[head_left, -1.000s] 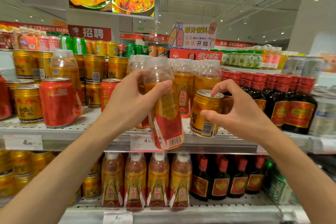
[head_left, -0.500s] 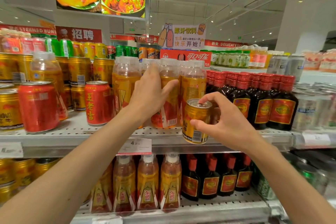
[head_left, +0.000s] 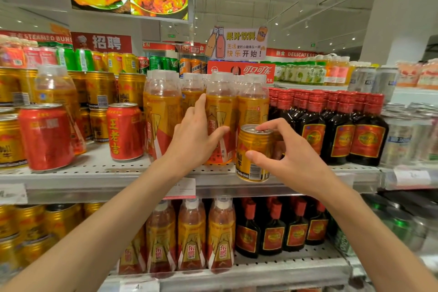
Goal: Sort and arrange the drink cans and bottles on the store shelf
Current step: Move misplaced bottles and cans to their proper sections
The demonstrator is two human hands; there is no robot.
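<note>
Bottles with orange labels stand in a tight group at the middle of the upper shelf [head_left: 118, 174], and the left hand [head_left: 193, 136] is wrapped around one bottle [head_left: 219, 111] in the front row, thumb across its label and fingers behind it; the bottle stands upright on the shelf among its neighbours. The right hand [head_left: 290, 154] pinches a gold can [head_left: 252, 153], thumb on its side and fingertips on its top rim. The can is upright at the front edge of the shelf, its base overlapping the lip, just right of the gripped bottle and in front of the boundary between the orange bottles and the dark bottles with red caps [head_left: 341, 125]. Whether the can rests on the shelf or hangs just off it cannot be told. To the left, two red cans [head_left: 124, 131] stand in front of rows of gold cans [head_left: 100, 89]. On the lower shelf [head_left: 284, 268] more orange bottles and dark bottles stand side by side.
</note>
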